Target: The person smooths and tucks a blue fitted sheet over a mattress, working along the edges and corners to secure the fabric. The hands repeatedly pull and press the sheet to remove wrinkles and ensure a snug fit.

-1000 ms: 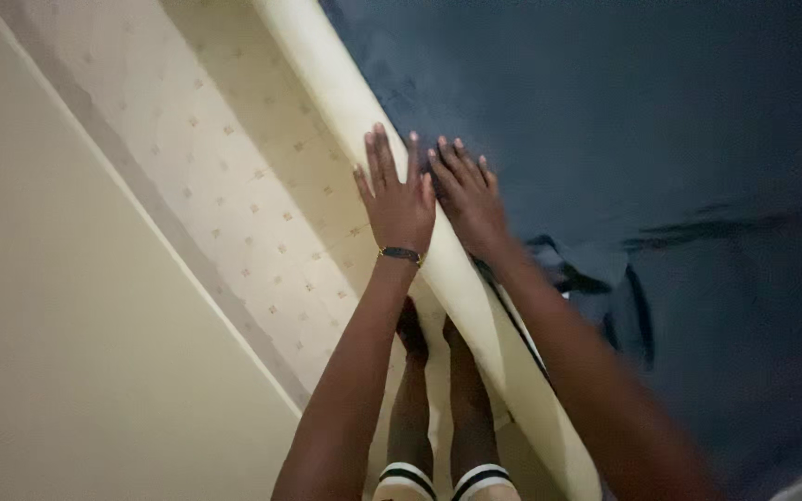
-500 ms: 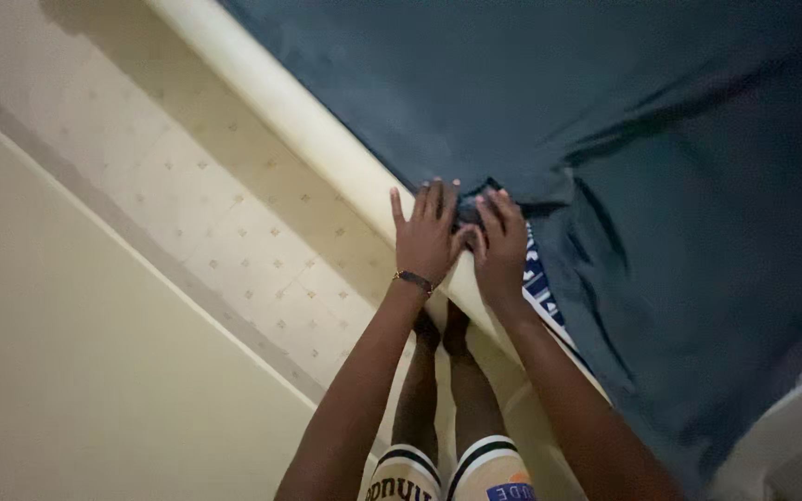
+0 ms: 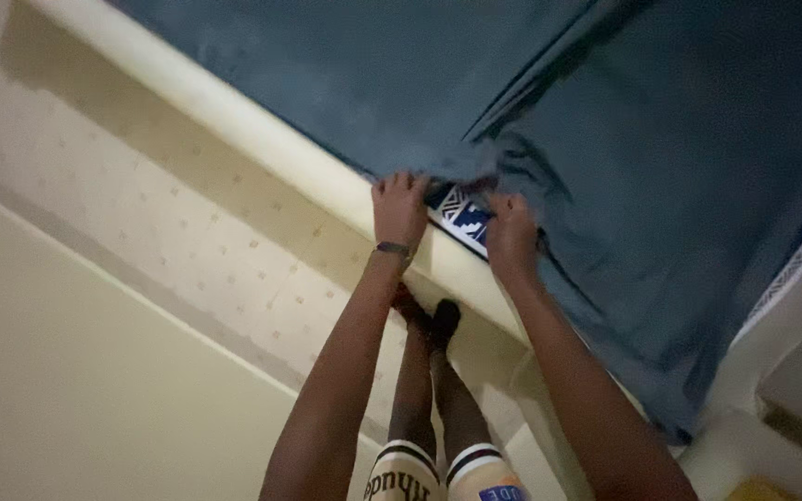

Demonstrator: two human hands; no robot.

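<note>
Your left hand (image 3: 399, 211) sits at the edge of the mattress (image 3: 262, 139), its fingers curled over the hem of the dark blue sheet (image 3: 605, 139), so its grip is closed on that sheet. A thin dark bracelet (image 3: 392, 248) circles that wrist. Your right hand (image 3: 512, 232) is just beside it, a little further along the edge, and its fingers are bunched into the same sheet; its grip is likewise closed on the fabric.

Between your two hands a patch of patterned cloth (image 3: 461, 215) (blue with white geometric marks) shows where the sheet is lifted off the mattress. The sheet covers the whole top of the bed, with folds running away from your hands towards the upper right.

The cream side of the mattress runs diagonally from upper left to lower right. Below it lies the tiled floor (image 3: 169, 241), pale with small dotted marks, and beyond that a plain cream wall (image 3: 67, 390). Your legs (image 3: 429, 371) stand close against the bed, directly under your arms.
</note>
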